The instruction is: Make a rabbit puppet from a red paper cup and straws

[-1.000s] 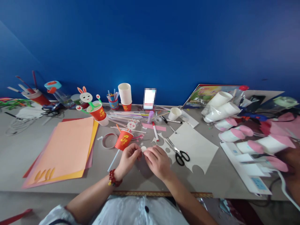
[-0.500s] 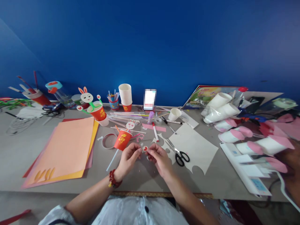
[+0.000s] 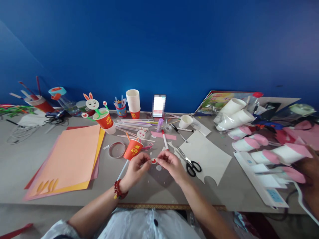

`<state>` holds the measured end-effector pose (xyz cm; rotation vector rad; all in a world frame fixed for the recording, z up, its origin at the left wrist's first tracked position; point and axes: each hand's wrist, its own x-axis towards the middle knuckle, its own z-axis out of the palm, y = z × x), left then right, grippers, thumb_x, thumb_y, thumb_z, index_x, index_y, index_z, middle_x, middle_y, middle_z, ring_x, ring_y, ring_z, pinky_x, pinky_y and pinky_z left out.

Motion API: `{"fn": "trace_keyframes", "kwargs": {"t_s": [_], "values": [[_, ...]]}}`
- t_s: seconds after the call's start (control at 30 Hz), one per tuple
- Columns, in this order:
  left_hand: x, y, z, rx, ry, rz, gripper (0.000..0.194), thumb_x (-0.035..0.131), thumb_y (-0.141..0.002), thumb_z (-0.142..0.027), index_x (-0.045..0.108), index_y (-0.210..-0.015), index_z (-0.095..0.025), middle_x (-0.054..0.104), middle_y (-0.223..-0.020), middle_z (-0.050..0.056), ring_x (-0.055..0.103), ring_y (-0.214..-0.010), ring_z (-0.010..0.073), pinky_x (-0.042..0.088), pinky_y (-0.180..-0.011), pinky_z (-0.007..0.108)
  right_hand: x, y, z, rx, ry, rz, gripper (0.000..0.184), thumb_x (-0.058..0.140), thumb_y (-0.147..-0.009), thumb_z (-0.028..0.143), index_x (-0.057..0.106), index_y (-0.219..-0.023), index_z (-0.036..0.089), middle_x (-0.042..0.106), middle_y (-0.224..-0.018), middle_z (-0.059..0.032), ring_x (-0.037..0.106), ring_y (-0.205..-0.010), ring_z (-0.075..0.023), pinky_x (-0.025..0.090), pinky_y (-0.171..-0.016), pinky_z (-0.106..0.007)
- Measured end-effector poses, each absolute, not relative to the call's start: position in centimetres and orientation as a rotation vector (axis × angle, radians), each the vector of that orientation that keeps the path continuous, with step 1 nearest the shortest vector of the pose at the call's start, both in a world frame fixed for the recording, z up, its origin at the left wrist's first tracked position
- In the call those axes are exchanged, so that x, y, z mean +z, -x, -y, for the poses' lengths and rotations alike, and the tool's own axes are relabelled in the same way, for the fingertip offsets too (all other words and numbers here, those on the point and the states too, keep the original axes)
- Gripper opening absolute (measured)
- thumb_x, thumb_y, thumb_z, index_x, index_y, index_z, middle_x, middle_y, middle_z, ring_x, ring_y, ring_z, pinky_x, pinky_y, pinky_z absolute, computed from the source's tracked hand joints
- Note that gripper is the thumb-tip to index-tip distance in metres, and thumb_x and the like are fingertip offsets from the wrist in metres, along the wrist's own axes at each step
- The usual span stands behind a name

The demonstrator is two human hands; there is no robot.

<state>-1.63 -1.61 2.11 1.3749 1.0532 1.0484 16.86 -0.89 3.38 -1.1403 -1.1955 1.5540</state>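
Holding left hand (image 3: 136,167) and right hand (image 3: 171,165) close together over the near middle of the table (image 3: 154,191), pinching a small white disc (image 3: 154,161) between both sets of fingertips, so hiding its side edges; showing a red mark but, being round, no long axis. Seeing a pale scrap (image 3: 159,168) just nearer and slightly right, being too faint to identify. Having the red cup (image 3: 133,149) farther left, nearer to left hand, slanting from near-left base to far-right mouth, losing some lower wall behind that hand. Making out a rabbit face (image 3: 141,134) by the mouth; farthest, finding a bright screen (image 3: 159,104), blurred over.
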Motion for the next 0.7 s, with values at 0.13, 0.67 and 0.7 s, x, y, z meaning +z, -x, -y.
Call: {"fn": "trace_keyframes", "kwargs": {"t_s": [0.13,0.67,0.7], "values": [[2.1,1.6,1.7,1.025,-1.406,-1.065,0.017,0.058,-0.09,-0.032,0.055,-0.081,-0.018,0.054,-0.067,-0.002,0.049,-0.06,0.0111,0.038,-0.055,0.022,3.7,-17.0,0.7,1.587,1.16,1.249,0.028,0.077,-0.075,0.043,0.062,-0.074,0.02,0.062,-0.063,0.0028,0.052,-0.056,-0.0108,0.037,-0.052,-0.023],[1.7,9.1,-5.4,1.379,-1.216,-1.487,0.04,0.066,-0.081,-0.046,0.055,-0.108,-0.018,0.063,-0.104,0.007,0.063,-0.089,0.0172,0.051,-0.076,0.03,3.5,-17.8,-0.3,1.534,1.143,1.009,0.026,0.078,-0.072,0.039,0.062,-0.069,0.019,0.06,-0.061,0.0025,0.043,-0.051,-0.0087,0.029,-0.049,-0.024],[1.2,9.0,-5.7,1.372,-1.215,-1.496,0.047,0.068,-0.078,-0.046,0.053,-0.112,-0.018,0.063,-0.105,0.007,0.063,-0.092,0.0181,0.051,-0.077,0.031,3.4,-17.9,-0.3,1.534,1.143,0.997,0.026,0.078,-0.072,0.039,0.062,-0.07,0.018,0.06,-0.061,0.0025,0.042,-0.05,-0.0085,0.029,-0.049,-0.023]]}}
